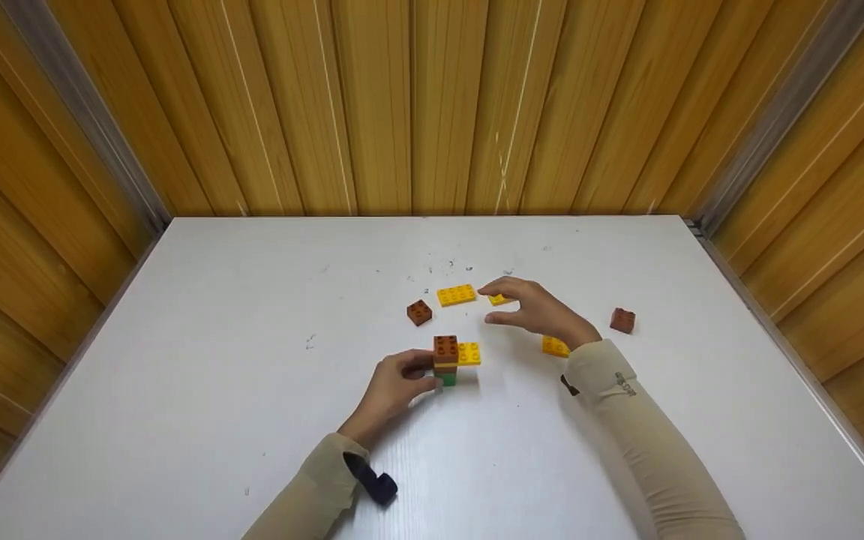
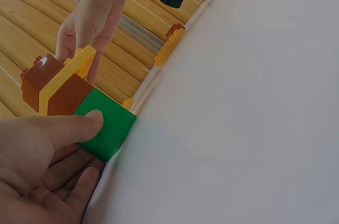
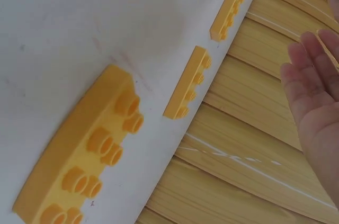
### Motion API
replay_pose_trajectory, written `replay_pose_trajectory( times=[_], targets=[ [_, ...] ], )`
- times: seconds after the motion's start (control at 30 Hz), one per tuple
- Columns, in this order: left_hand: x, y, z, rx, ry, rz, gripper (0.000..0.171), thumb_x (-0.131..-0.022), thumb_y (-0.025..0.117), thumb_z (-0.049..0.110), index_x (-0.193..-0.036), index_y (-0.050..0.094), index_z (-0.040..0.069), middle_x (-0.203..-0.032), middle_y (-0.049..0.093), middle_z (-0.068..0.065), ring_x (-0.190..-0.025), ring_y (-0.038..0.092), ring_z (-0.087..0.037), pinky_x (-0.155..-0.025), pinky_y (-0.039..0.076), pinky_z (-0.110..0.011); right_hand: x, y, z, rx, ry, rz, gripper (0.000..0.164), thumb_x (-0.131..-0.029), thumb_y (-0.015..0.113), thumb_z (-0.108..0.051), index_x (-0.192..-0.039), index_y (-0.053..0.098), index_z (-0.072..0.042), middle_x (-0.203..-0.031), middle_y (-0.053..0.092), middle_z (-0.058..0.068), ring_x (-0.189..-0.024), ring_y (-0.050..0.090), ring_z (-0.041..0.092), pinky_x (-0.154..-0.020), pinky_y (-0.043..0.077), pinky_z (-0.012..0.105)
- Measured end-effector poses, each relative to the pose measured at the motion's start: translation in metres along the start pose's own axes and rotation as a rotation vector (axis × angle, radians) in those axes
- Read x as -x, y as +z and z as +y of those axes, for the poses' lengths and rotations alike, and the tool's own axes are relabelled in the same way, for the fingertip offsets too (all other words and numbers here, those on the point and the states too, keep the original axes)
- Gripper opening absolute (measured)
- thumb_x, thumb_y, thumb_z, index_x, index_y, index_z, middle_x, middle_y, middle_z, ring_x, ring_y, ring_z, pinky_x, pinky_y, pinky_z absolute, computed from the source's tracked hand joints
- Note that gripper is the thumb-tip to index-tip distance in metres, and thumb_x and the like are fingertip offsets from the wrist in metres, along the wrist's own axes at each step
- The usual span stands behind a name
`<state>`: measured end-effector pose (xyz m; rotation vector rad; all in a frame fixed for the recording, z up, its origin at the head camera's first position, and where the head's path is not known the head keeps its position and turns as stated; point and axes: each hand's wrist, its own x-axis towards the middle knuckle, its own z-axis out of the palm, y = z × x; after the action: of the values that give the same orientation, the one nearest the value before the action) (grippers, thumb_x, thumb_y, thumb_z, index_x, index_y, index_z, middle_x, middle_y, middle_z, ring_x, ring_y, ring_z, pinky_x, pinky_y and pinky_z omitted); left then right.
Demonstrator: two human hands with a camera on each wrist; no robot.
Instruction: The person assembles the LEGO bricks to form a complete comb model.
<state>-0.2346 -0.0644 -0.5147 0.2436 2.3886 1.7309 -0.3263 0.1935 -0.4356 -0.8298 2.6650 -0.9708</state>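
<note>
In the head view, a small upright stack of toy building blocks (image 1: 445, 349) stands near the middle of the white table. It has a green block (image 2: 108, 123) at the bottom, a brown one above it, then a thin yellow plate (image 1: 469, 353) jutting out to the right, and a brown block (image 2: 43, 78) on top. My left hand (image 1: 396, 386) holds the stack low down, thumb against the green block. My right hand (image 1: 537, 309) hovers farther back with fingers and thumb apart, holding nothing. It partly covers a yellow studded plate (image 1: 500, 299).
Behind the stack lie another yellow plate (image 1: 456, 295) and a loose brown block (image 1: 419, 312). A third yellow plate (image 1: 555, 346) lies beside the right cuff, and a brown block (image 1: 622, 320) sits farther right. Wood-patterned panels (image 1: 417, 112) stand along the table's back and sides.
</note>
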Motion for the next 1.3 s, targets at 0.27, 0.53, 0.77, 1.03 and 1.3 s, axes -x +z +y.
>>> replay_pose_trajectory(
  times=[0.27,0.53,0.77,1.03,1.3],
  targets=[
    [0.000,0.000,-0.002,0.016,0.004,0.001,0.041,-0.083,0.071,0.008,-0.123,0.063,0.010,-0.122,0.066,-0.007,-0.114,0.062,-0.021,-0.099,0.050,-0.034,-0.008,-0.006,0.012,0.027,0.034,0.012,0.046,-0.088,0.069,-0.019,-0.131,0.057,-0.008,-0.136,0.056,0.011,-0.131,0.046,0.032,-0.111,0.036,0.050],
    [0.000,0.000,-0.001,0.021,0.002,-0.003,0.041,-0.083,0.071,0.011,-0.124,0.063,0.012,-0.121,0.066,-0.005,-0.114,0.061,-0.020,-0.100,0.049,-0.035,-0.015,-0.012,0.022,0.052,0.117,-0.006,0.047,-0.089,0.068,-0.016,-0.133,0.056,-0.005,-0.139,0.053,0.013,-0.133,0.043,0.033,-0.113,0.033,0.052],
    [0.001,0.000,-0.001,0.014,0.003,-0.002,0.041,-0.083,0.071,0.011,-0.123,0.063,0.012,-0.121,0.066,-0.005,-0.113,0.061,-0.020,-0.099,0.049,-0.036,-0.019,-0.014,0.036,0.026,0.185,-0.001,0.046,-0.091,0.065,-0.015,-0.135,0.053,-0.005,-0.141,0.051,0.015,-0.135,0.041,0.035,-0.114,0.030,0.053],
    [0.001,0.001,-0.001,0.006,-0.008,0.000,0.041,-0.083,0.072,0.012,-0.123,0.064,0.013,-0.121,0.066,-0.004,-0.113,0.061,-0.019,-0.100,0.049,-0.035,-0.022,-0.013,0.046,-0.013,0.261,-0.004,0.048,-0.093,0.062,-0.017,-0.139,0.050,-0.007,-0.145,0.046,0.015,-0.137,0.037,0.035,-0.115,0.027,0.054],
    [0.000,0.001,-0.001,0.010,0.050,0.005,0.040,-0.083,0.073,0.011,-0.122,0.064,0.009,-0.119,0.067,-0.009,-0.111,0.063,-0.022,-0.095,0.052,-0.032,-0.026,-0.010,0.056,-0.004,0.275,0.005,0.049,-0.093,0.063,-0.016,-0.139,0.049,-0.008,-0.150,0.040,0.015,-0.143,0.029,0.034,-0.118,0.021,0.052]
  ],
)
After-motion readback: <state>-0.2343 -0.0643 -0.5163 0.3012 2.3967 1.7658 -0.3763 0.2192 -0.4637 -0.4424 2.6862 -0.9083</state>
